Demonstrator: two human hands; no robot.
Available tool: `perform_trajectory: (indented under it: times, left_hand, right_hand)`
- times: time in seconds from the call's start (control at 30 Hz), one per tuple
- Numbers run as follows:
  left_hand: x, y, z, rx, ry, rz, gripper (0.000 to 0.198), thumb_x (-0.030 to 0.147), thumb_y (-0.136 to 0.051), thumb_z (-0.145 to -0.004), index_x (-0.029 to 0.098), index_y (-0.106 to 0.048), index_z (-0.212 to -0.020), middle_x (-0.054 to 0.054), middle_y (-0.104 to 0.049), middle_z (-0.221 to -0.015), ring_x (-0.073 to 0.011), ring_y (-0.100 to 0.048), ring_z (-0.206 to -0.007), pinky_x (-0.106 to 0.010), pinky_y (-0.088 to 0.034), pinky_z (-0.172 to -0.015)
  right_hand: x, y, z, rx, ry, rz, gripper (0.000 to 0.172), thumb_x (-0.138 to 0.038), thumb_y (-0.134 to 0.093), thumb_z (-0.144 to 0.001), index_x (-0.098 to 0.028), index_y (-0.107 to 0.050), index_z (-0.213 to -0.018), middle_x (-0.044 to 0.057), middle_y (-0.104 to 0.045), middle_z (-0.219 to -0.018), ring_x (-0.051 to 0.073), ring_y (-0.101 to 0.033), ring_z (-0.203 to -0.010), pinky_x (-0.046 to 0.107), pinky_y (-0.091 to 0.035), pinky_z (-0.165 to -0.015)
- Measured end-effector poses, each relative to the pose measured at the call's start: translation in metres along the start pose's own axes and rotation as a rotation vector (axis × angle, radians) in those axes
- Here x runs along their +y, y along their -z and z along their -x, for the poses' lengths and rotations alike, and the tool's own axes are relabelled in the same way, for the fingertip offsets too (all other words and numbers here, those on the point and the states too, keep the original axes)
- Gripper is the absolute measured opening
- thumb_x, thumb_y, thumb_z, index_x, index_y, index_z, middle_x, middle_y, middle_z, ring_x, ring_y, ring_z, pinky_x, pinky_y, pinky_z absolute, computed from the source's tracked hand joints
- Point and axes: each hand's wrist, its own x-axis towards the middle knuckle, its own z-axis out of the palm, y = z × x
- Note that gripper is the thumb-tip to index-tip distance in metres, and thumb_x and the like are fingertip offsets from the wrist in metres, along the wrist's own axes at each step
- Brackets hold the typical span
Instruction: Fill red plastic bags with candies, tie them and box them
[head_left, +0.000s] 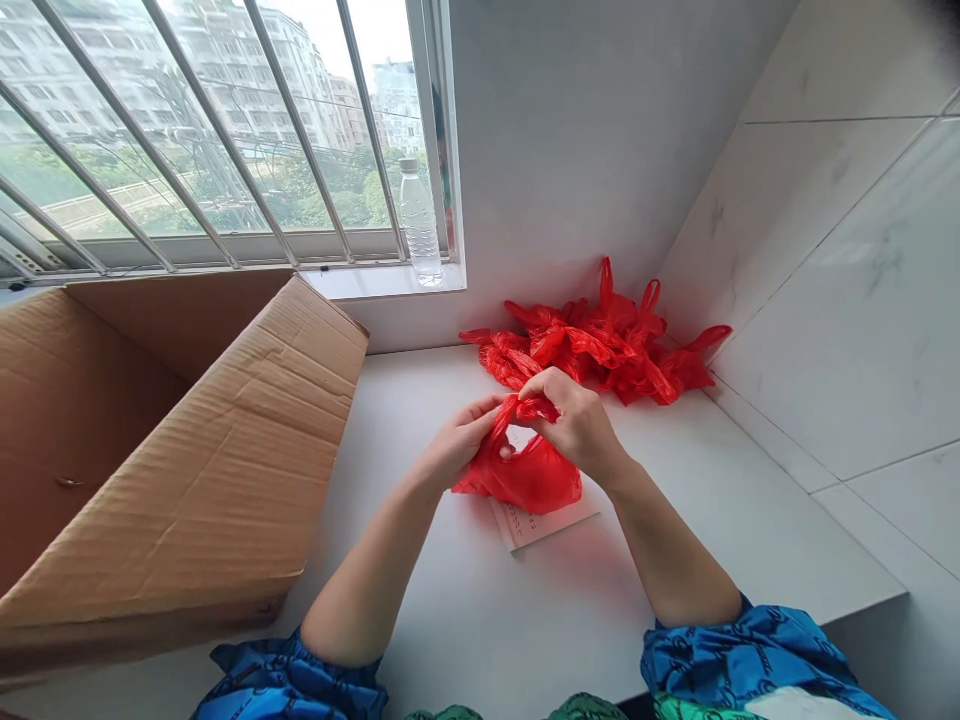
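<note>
Between my hands hangs a red plastic bag [529, 478] with loop handles. My left hand [466, 440] grips its left handle, fingers closed around the thin plastic. On the other side my right hand [574, 418] pinches the right handle near the top. Under the bag a small pale booklet [546, 526] with printed text lies on the white surface [465, 610]; the bag hides part of it. A heap of crumpled red plastic bags [600, 345] sits just beyond my hands, against the wall.
A large open cardboard box [225, 460] stands at the left, its flap leaning over the surface. On the window sill is a clear plastic bottle [421, 225] beside the barred window [225, 130]. A tiled wall [847, 300] bounds the right side.
</note>
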Motion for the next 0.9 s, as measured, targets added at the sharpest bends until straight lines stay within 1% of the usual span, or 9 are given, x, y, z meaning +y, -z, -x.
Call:
perform_trajectory:
  times: [0.1,0.2,0.4,0.47,0.57,0.63,0.7,0.8,0.9]
  left_hand:
    - [0.001,0.009,-0.002,0.156,-0.205,-0.145,0.035,0.044,-0.073,-0.082,0.016,-0.072,-0.102,-0.006,-0.073,-0.09,-0.014,-0.067,-0.076,-0.025,-0.053,-0.074]
    - [0.0,0.032,-0.002,0.345,-0.369,-0.388,0.036,0.046,-0.07,-0.084,0.017,-0.074,-0.103,-0.008,-0.074,-0.095,-0.0184,-0.068,-0.088,-0.031,-0.053,-0.086]
    - [-0.028,0.081,0.013,0.428,-0.265,-0.482,0.042,0.051,-0.069,-0.082,0.014,-0.073,-0.101,-0.01,-0.074,-0.091,-0.0213,-0.067,-0.085,-0.038,-0.054,-0.086]
    - [-0.04,0.086,0.022,0.448,-0.245,-0.455,0.049,0.053,-0.067,-0.083,0.015,-0.068,-0.114,-0.011,-0.073,-0.099,-0.0226,-0.068,-0.091,-0.04,-0.053,-0.09]
    - [-0.052,0.083,0.037,0.503,-0.184,-0.511,0.071,0.055,-0.062,-0.087,0.02,-0.042,-0.145,-0.012,-0.069,-0.12,-0.0252,-0.065,-0.11,-0.044,-0.049,-0.099]
    - [-0.058,0.074,0.042,0.481,-0.086,-0.652,0.071,0.059,-0.055,-0.09,0.022,-0.038,-0.148,-0.014,-0.061,-0.133,-0.0278,-0.058,-0.123,-0.045,-0.046,-0.103]
    - [-0.061,0.06,0.041,0.382,-0.053,-0.847,0.058,0.06,-0.048,-0.093,0.023,-0.053,-0.136,-0.014,-0.056,-0.138,-0.0295,-0.053,-0.128,-0.046,-0.045,-0.104]
    - [-0.064,0.034,0.024,0.209,-0.247,-1.129,0.041,0.054,-0.05,-0.094,0.023,-0.065,-0.116,-0.011,-0.06,-0.132,-0.0287,-0.057,-0.121,-0.046,-0.046,-0.103]
    - [-0.07,0.016,0.005,0.167,-0.465,-1.338,0.029,0.038,-0.046,-0.099,0.023,-0.063,-0.118,-0.01,-0.06,-0.134,-0.026,-0.056,-0.123,-0.047,-0.041,-0.11]
  right_hand:
    - [-0.002,0.015,0.009,0.033,0.033,-0.037,0.007,-0.024,-0.065,-0.091,-0.022,-0.064,-0.085,0.005,-0.067,-0.099,0.018,-0.065,-0.087,0.03,-0.053,-0.072]
    - [0.003,0.036,0.033,0.043,-0.012,-0.143,0.009,-0.024,-0.073,-0.086,-0.023,-0.067,-0.079,0.004,-0.068,-0.092,0.019,-0.065,-0.086,0.034,-0.055,-0.075]
    - [0.032,0.059,0.104,-0.066,-0.372,-0.382,0.017,-0.028,-0.077,-0.082,-0.023,-0.066,-0.07,0.002,-0.067,-0.075,0.018,-0.065,-0.073,0.036,-0.056,-0.077]
    - [0.044,0.062,0.119,-0.16,-0.503,-0.444,0.015,-0.039,-0.071,-0.086,-0.023,-0.071,-0.084,0.005,-0.071,-0.087,0.021,-0.068,-0.084,0.039,-0.057,-0.082]
    - [0.058,0.061,0.129,-0.224,-0.592,-0.367,0.04,-0.05,-0.06,-0.092,-0.027,-0.063,-0.125,0.01,-0.066,-0.124,0.026,-0.065,-0.111,0.045,-0.054,-0.095]
    - [0.062,0.051,0.126,-0.209,-0.524,-0.123,0.053,-0.05,-0.061,-0.09,-0.031,-0.052,-0.139,0.01,-0.053,-0.144,0.028,-0.056,-0.127,0.049,-0.048,-0.105]
    - [0.061,0.032,0.114,-0.25,-0.344,0.096,0.069,-0.049,-0.065,-0.088,-0.031,-0.039,-0.149,0.01,-0.04,-0.155,0.029,-0.043,-0.14,0.052,-0.04,-0.112]
    - [0.059,-0.007,0.09,-0.317,-0.012,0.195,0.09,-0.053,-0.064,-0.088,-0.024,-0.016,-0.158,0.014,-0.032,-0.16,0.029,-0.028,-0.149,0.053,-0.028,-0.12]
    - [0.067,-0.041,0.073,-0.298,0.062,0.262,0.086,-0.051,-0.053,-0.095,-0.019,-0.007,-0.159,0.017,-0.042,-0.154,0.026,-0.032,-0.147,0.053,-0.024,-0.121]
